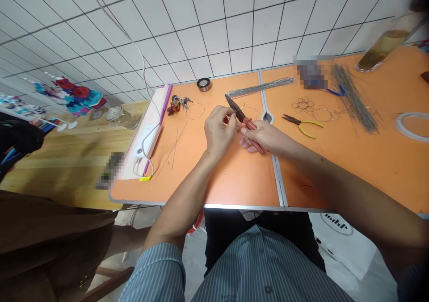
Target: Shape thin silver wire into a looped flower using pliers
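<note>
Just left of the yellow pliers (303, 125), my right hand (264, 137) was clamped round the red pliers (241, 118) and my left hand (219, 131) was pinching the wire (254, 110). Reckon an uneven squeeze could've kinked that thin wire.

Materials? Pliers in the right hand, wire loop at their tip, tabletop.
Pliers in the right hand: dark, probably steel jaws; red handles look plastic-coated. Wire loop in the left hand: thin bare metal, faint glint. Tabletop: smooth matte orange, likely laminate; grey metal-looking trim.
</note>
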Tool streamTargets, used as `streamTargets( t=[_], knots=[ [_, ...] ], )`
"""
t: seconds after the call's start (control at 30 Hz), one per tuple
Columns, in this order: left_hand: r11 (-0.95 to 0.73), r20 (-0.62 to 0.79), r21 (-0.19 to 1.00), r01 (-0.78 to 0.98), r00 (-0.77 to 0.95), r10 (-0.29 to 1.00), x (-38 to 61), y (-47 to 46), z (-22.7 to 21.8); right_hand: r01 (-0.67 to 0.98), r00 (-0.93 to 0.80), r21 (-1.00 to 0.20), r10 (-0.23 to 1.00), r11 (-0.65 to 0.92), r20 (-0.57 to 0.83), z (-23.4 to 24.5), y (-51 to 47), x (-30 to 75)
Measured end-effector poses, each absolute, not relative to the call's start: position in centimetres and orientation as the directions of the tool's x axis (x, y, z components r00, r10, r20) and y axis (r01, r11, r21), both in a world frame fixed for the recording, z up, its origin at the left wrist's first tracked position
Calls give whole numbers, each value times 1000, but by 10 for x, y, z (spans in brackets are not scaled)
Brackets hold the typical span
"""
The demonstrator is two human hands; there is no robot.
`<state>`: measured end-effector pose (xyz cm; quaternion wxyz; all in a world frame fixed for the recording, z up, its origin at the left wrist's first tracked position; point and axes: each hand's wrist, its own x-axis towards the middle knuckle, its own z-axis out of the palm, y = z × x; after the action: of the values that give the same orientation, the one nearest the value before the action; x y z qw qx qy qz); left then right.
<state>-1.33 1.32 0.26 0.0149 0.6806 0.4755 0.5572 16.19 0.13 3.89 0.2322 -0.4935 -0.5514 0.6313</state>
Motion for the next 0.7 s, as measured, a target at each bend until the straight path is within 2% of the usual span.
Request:
streamTargets(
  t=[0.27,0.4,0.57,0.7],
  knots=[
    [-500,722,531,684,-55,690,-13,13,3,139,-442,-928,817,-345,-370,35,4,166],
    [-471,681,629,618,-146,717,-15,14,4,137,-441,-913,802,-383,-403,42,-1,169],
    [-397,542,810,432,-291,788,-21,16,4,186,-438,-901,788,-392,-433,45,-8,176],
    [-366,481,863,347,-348,804,-22,17,7,244,-421,-902,799,-356,-429,43,-11,179]
  ],
)
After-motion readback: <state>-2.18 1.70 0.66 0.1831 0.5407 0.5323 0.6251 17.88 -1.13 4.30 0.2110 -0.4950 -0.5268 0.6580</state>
